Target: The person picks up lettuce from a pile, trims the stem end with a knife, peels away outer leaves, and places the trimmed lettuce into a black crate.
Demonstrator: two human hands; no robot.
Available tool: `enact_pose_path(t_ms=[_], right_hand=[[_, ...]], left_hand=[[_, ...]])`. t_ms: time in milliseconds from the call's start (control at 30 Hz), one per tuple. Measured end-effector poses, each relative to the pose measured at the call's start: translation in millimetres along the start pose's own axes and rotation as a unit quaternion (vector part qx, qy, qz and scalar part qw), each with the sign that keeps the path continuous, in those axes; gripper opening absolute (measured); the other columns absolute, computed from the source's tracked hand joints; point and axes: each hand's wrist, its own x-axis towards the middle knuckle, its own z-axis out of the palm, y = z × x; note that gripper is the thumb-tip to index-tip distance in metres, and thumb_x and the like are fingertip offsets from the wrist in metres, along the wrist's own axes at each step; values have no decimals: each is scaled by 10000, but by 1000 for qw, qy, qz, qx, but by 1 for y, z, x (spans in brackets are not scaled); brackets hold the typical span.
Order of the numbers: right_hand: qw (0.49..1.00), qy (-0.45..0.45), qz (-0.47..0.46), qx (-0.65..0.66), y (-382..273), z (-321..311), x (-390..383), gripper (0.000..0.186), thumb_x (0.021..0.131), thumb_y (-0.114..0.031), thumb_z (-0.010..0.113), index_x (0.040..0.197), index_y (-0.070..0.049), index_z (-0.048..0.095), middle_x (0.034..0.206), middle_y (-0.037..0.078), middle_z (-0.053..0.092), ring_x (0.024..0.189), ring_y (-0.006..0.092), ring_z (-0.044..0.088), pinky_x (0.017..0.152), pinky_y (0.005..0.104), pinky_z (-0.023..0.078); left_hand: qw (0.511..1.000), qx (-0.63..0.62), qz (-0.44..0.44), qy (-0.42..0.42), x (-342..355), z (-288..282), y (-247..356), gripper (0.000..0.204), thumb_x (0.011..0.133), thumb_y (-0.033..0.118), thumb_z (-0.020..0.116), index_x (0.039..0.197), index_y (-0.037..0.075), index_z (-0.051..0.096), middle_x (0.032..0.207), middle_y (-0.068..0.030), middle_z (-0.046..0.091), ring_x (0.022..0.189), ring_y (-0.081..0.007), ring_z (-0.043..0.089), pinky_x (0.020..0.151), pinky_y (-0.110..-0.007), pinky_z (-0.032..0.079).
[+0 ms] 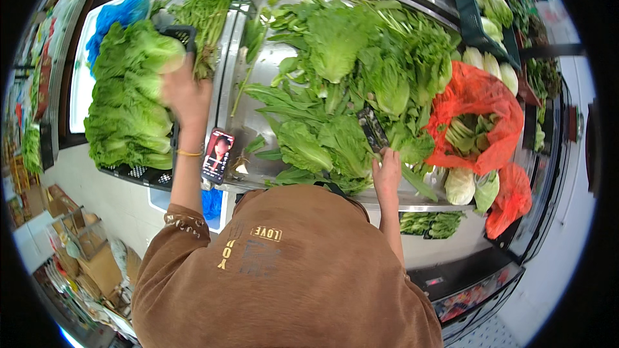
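My left hand, smeared by motion, is at the right side of green leaf lettuces stacked in a black plastic crate. Whether its fingers grip a lettuce cannot be made out. My right hand is closed at the near end of a dark, flat, oblong thing with pale specks, which looks like a blade. It lies over the leaves, pointing away from me. Around it, loose lettuce heads and long-leaved greens cover the metal counter.
A phone with a lit screen rests on the counter's near left edge. To the right are a red plastic bag of greens and a pale cabbage. A dark green crate of cabbages stands far right. Blue plastic lies behind the lettuces.
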Motion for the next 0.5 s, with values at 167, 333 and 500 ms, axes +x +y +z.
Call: enact_pose_path(t_ms=[167,333,500], right_hand=[[993,-52,51,-92,25,4,10,422,725,-104,729,1093,-62,526,1063,138,530,1034,342,525,859,456,437],[993,1,59,-100,43,14,16,448,695,-91,721,1090,-48,514,1048,146,535,1030,343,525,856,449,441],[999,-7,44,-11,57,9,18,416,691,-91,702,1052,-29,505,1037,176,538,982,397,550,822,471,466]], left_hand=[[827,123,533,-130,16,69,196,826,782,31,626,1493,299,303,1572,-48,251,1460,-266,205,1178,-589,78],[695,186,678,-153,61,121,247,868,779,153,684,1504,332,242,1554,-10,259,1456,-250,198,1176,-607,77],[688,193,675,-184,77,119,262,882,741,185,735,1488,299,282,1442,-65,386,1372,-258,336,1142,-582,213]])
